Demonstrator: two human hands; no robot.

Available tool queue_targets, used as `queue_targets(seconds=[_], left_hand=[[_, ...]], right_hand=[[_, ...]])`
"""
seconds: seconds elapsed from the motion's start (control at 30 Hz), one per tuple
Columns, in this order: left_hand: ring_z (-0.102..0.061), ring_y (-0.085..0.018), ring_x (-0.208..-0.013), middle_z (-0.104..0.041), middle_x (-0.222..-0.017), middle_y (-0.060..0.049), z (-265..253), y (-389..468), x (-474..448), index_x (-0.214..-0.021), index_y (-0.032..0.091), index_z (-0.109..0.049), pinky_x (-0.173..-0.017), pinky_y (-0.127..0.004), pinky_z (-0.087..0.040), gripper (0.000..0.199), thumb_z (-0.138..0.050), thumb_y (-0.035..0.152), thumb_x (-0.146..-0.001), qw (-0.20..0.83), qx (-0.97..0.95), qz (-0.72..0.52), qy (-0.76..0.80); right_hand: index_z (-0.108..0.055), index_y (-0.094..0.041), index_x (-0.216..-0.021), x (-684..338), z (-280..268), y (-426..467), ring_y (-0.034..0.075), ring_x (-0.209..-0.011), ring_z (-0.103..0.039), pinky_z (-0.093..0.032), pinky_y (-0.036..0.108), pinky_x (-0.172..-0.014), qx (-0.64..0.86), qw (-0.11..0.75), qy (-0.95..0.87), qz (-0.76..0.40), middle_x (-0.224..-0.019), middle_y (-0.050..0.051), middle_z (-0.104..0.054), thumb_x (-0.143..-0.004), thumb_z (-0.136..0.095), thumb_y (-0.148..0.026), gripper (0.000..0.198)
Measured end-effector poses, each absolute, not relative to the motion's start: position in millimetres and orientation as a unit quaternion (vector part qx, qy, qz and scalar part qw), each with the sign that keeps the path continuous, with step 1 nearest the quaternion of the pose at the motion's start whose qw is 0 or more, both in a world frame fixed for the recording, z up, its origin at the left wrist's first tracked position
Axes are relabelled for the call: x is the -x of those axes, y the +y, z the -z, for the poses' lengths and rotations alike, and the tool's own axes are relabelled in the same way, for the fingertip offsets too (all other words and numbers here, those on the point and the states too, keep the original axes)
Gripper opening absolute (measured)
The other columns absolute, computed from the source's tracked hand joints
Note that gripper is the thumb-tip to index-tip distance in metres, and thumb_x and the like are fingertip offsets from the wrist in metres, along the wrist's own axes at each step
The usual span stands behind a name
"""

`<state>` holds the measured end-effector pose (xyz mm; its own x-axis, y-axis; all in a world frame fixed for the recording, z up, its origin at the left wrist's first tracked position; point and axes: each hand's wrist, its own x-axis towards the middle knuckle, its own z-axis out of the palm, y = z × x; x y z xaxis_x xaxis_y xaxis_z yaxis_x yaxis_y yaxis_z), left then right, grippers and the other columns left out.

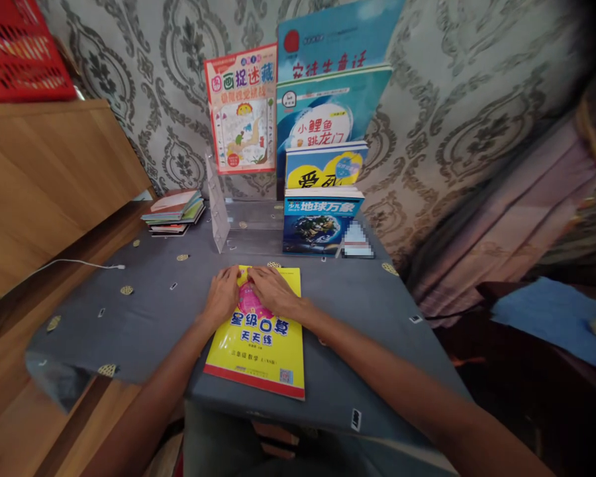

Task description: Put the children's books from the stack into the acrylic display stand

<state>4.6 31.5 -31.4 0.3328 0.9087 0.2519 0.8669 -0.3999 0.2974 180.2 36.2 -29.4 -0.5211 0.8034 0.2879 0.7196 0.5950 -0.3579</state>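
Observation:
A yellow workbook (258, 364) with a red bottom strip, blue Chinese lettering and a pink picture lies face up near the front of the cloth-covered table. My left hand (223, 293) straddles its upper left edge, fingers close together and closed on that edge; the fingertips' undersides are hidden. Across the upper part of the cover rests my right hand (272, 289), palm down, its fingers reaching left toward the top left corner. Part of the pink picture is covered by the hands. Just beyond the hands, a book rack (219, 212) stands on the table.
Several upright books, with a blue earth book (318, 228) in front, fill the rack's right side. An orange picture book (243, 112) stands at its back left. A book pile (173, 211) and a white cable (92, 265) lie leftward. A pink curtain (481, 232) hangs right.

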Motion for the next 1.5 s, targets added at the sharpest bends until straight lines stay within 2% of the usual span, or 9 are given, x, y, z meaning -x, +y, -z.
queue_targets(seconds=[0.23, 0.4, 0.53, 0.63, 0.73, 1.0, 1.2, 1.3, 1.5], left_hand=[[-0.054, -0.03, -0.117, -0.065, -0.123, -0.015, 26.9, 30.2, -5.9, -0.121, 0.015, -0.054, -0.095, -0.046, -0.044, 0.037, -0.037, 0.006, -0.09, 0.07, -0.815, -0.179, 0.546], [-0.053, -0.031, -0.123, -0.065, -0.126, -0.015, 25.1, 29.5, -5.3, -0.125, 0.016, -0.053, -0.097, -0.047, -0.044, 0.038, -0.037, 0.007, -0.092, 0.058, -0.816, -0.17, 0.549], [-0.044, -0.037, -0.135, -0.062, -0.132, -0.02, 13.7, 24.6, -14.5, -0.122, 0.015, -0.057, -0.103, -0.055, -0.039, 0.037, -0.038, 0.007, -0.092, -0.006, -0.832, -0.128, 0.539], [-0.052, -0.035, -0.124, -0.063, -0.128, -0.019, 3.4, 22.6, -37.0, -0.116, 0.016, -0.062, -0.101, -0.052, -0.042, 0.034, -0.042, 0.008, -0.091, -0.011, -0.859, -0.109, 0.501], [-0.056, -0.029, -0.114, -0.065, -0.12, -0.014, -0.6, 25.2, -67.0, -0.122, 0.017, -0.061, -0.1, -0.044, -0.044, 0.04, -0.043, 0.004, -0.089, 0.026, -0.898, -0.101, 0.428], [-0.051, -0.029, -0.112, -0.059, -0.12, -0.012, 14.3, 39.6, -102.0, -0.134, 0.018, -0.056, -0.1, -0.045, -0.043, 0.046, -0.053, 0.011, -0.088, 0.054, -0.924, -0.105, 0.364], [-0.049, -0.029, -0.111, -0.056, -0.122, -0.011, 23.5, 42.2, -102.7, -0.137, 0.022, -0.055, -0.1, -0.045, -0.043, 0.053, -0.057, 0.01, -0.085, 0.027, -0.92, -0.102, 0.377], [-0.049, -0.029, -0.112, -0.056, -0.122, -0.01, 25.5, 43.5, -101.7, -0.139, 0.023, -0.054, -0.1, -0.044, -0.043, 0.056, -0.058, 0.01, -0.085, 0.031, -0.922, -0.11, 0.371], [-0.051, -0.026, -0.114, -0.058, -0.121, -0.01, 25.1, 45.1, -91.7, -0.138, 0.025, -0.058, -0.1, -0.042, -0.044, 0.054, -0.044, 0.005, -0.089, 0.055, -0.934, -0.122, 0.331]], right_hand=[[-0.064, -0.019, -0.108, -238.5, 28.8, 23.7, 0.026, -0.113, -0.061, -0.042, 0.04, -0.095, 0.505, 0.198, -0.836, -0.089, -0.116, 0.014, -0.071, -0.098, -0.047, -0.015, 0.02], [-0.068, -0.019, -0.113, -280.3, 38.9, 20.2, 0.025, -0.104, -0.064, -0.045, 0.038, -0.091, 0.536, 0.283, -0.784, -0.135, -0.111, 0.011, -0.073, -0.096, -0.046, -0.016, 0.028], [-0.071, -0.019, -0.105, -291.6, 41.4, 25.4, 0.021, -0.084, -0.066, -0.049, 0.034, -0.081, 0.544, 0.354, -0.734, -0.201, -0.1, 0.007, -0.076, -0.092, -0.046, -0.015, 0.028], [-0.071, -0.019, -0.099, -292.5, 41.6, 28.5, 0.02, -0.082, -0.067, -0.049, 0.032, -0.078, 0.54, 0.393, -0.71, -0.223, -0.098, 0.005, -0.077, -0.09, -0.047, -0.014, 0.026], [-0.069, -0.018, -0.102, -292.2, 43.9, 28.9, 0.021, -0.091, -0.069, -0.049, 0.033, -0.081, 0.535, 0.411, -0.702, -0.229, -0.103, 0.006, -0.078, -0.091, -0.047, -0.013, 0.026], [-0.062, -0.019, -0.116, -290.4, 46.0, 27.7, 0.024, -0.106, -0.066, -0.047, 0.038, -0.095, 0.558, 0.374, -0.714, -0.195, -0.108, 0.008, -0.077, -0.094, -0.045, -0.011, 0.029], [-0.062, -0.014, -0.118, -282.0, 36.7, 21.1, 0.028, -0.104, -0.06, -0.046, 0.038, -0.091, 0.572, 0.311, -0.749, -0.121, -0.105, 0.013, -0.073, -0.094, -0.042, -0.01, 0.031], [-0.062, -0.012, -0.119, -280.5, 34.8, 20.6, 0.028, -0.104, -0.06, -0.046, 0.038, -0.091, 0.585, 0.3, -0.743, -0.125, -0.104, 0.014, -0.073, -0.094, -0.043, -0.009, 0.031], [-0.062, -0.015, -0.117, -284.6, 38.3, 24.1, 0.025, -0.104, -0.063, -0.046, 0.036, -0.093, 0.581, 0.331, -0.725, -0.163, -0.106, 0.009, -0.076, -0.092, -0.046, -0.008, 0.031]])
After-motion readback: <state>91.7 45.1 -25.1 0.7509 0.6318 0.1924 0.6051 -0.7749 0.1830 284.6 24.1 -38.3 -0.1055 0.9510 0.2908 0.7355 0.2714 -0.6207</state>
